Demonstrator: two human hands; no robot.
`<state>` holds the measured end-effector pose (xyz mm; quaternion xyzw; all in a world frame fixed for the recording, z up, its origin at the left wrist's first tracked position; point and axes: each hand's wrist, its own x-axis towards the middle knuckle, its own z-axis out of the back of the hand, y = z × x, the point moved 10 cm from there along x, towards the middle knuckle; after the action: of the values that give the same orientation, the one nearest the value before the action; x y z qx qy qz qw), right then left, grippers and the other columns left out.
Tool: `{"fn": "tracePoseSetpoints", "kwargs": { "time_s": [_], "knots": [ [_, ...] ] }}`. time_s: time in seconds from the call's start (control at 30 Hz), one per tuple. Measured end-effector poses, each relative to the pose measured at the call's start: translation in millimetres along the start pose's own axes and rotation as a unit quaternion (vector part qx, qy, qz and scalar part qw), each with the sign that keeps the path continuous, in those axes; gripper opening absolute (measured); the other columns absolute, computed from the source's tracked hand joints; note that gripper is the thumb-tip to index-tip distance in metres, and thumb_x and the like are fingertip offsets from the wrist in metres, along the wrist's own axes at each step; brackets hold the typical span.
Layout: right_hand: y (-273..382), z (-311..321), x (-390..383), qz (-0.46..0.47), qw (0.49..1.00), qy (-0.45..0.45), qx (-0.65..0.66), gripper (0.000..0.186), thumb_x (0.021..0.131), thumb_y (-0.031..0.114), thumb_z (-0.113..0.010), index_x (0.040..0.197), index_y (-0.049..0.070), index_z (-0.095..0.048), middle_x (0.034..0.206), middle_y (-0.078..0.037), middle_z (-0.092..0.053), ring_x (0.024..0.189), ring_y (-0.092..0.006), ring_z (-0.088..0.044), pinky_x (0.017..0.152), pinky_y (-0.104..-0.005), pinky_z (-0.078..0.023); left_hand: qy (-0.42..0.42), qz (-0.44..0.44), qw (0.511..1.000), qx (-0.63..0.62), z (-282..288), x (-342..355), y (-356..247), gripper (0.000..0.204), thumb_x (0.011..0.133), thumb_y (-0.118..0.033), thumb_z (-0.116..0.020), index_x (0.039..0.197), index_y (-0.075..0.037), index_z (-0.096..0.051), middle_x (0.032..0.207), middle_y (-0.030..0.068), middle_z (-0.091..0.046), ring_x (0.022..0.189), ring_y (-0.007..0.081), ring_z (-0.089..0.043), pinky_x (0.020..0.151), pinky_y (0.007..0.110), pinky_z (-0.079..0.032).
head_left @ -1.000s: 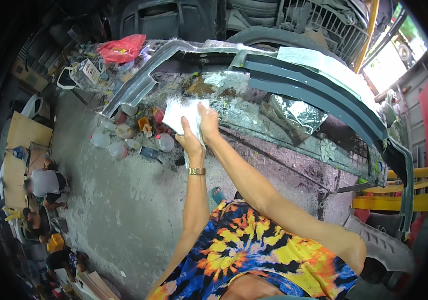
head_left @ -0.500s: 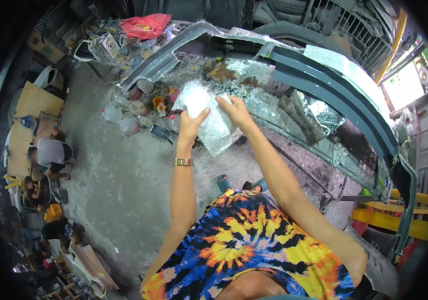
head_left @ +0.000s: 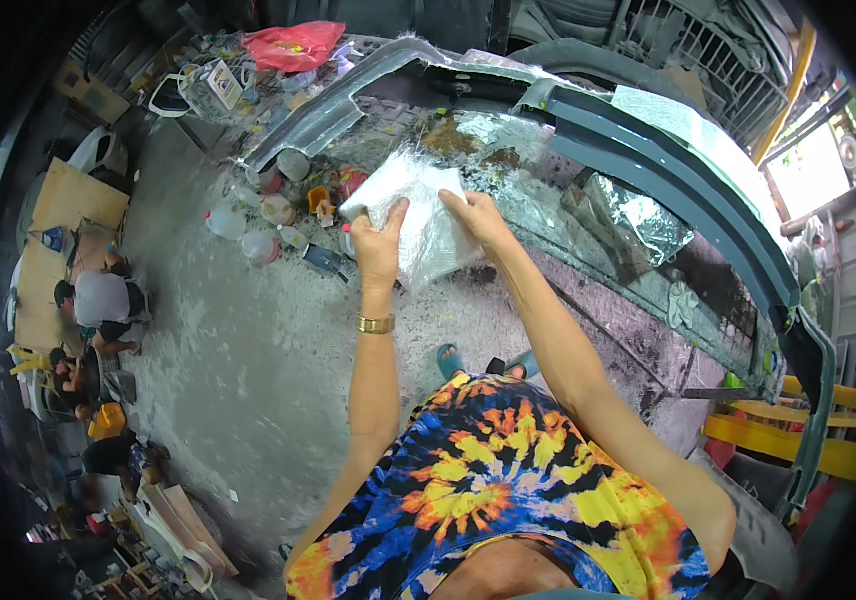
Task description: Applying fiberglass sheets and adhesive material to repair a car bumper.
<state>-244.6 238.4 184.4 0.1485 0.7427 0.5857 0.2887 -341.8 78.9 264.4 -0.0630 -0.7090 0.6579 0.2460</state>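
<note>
A shiny white sheet of fibreglass mat (head_left: pixel 426 225), frayed with loose strands along its far edge, hangs in the air between my hands. My left hand (head_left: pixel 378 248) grips its left side, thumb on top. On the right side, my right hand (head_left: pixel 478 218) pinches the mat near its far right corner. The fingertips under the sheet are hidden. Beyond it, a long dark car bumper (head_left: pixel 648 150) with a grey, rough fibre-covered end lies across a low, stained worktable (head_left: pixel 538 215).
Plastic jugs (head_left: pixel 224 223), an orange cut container (head_left: pixel 319 197) and a dark flat object (head_left: pixel 326 264) stand or lie left of the mat. A red plastic bag (head_left: pixel 293 46) sits at the back. Several people, one in a grey shirt (head_left: pixel 104 298), are at the far left. Yellow bars (head_left: pixel 798 440) lie right.
The mat has been turned and its near corner drawn up, so it looks shorter and more folded. My left hand has shifted slightly to the right and nearer; both hands keep hold.
</note>
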Motion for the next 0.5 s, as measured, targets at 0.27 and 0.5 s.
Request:
{"fn": "tracePoseSetpoints", "kwargs": {
  "time_s": [0.27, 0.5],
  "knots": [
    [8, 10, -8, 0.182, 0.967, -0.038, -0.173, 0.038, 0.095, 0.033, -0.062, 0.075, 0.001, -0.06, 0.064, 0.005, -0.047, 0.062, -0.007, -0.039, 0.054, -0.0305, -0.036, 0.021, 0.054, 0.997, 0.052, 0, -33, 41, 0.032, 0.096, -0.024, -0.063, 0.097, 0.008, -0.067, 0.09, 0.0054, -0.069, 0.078, 0.0101, -0.057, 0.07, 0.029, -0.047],
    [-76, 106, 15, 0.118, 0.95, -0.278, 0.076, 0.034, 0.094, 0.027, -0.064, 0.08, -0.003, -0.062, 0.066, 0.003, -0.051, 0.061, -0.0072, -0.037, 0.054, -0.0297, -0.035, -0.157, -0.081, 0.984, 0.029, 29, -45, -5, 0.04, 0.097, -0.027, -0.064, 0.08, 0.009, -0.067, 0.064, 0.0055, -0.063, 0.056, 0.0102, -0.048, 0.053, 0.034, -0.04]
  ]
}}
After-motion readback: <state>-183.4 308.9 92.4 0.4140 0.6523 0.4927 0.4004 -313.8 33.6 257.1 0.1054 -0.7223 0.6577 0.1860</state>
